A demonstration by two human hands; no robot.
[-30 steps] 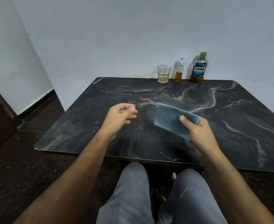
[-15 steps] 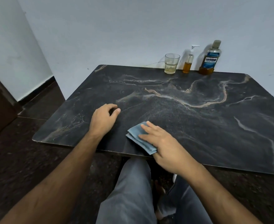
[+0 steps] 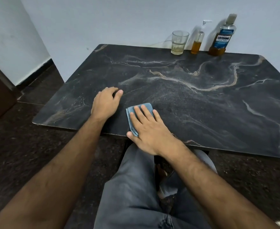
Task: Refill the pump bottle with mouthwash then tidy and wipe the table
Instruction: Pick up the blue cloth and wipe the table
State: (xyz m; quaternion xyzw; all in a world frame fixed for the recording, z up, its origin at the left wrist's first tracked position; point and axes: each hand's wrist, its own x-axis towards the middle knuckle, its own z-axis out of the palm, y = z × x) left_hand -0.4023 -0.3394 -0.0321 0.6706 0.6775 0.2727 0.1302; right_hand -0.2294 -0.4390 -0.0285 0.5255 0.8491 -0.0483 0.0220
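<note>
My right hand (image 3: 150, 129) presses flat, fingers straight, on the folded blue cloth (image 3: 140, 111) near the counter's (image 3: 202, 100) front edge. My left hand (image 3: 105, 103) rests beside it, fingers loosely curled, holding nothing. The pump bottle (image 3: 197, 42) stands between glass (image 3: 179, 42) and mouthwash bottle (image 3: 222, 37) at the back.

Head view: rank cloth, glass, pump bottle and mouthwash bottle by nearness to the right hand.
1. Cloth, pressed under the right hand.
2. Glass, far edge, leftmost.
3. Pump bottle, beside the glass.
4. Mouthwash bottle, rightmost.
</note>
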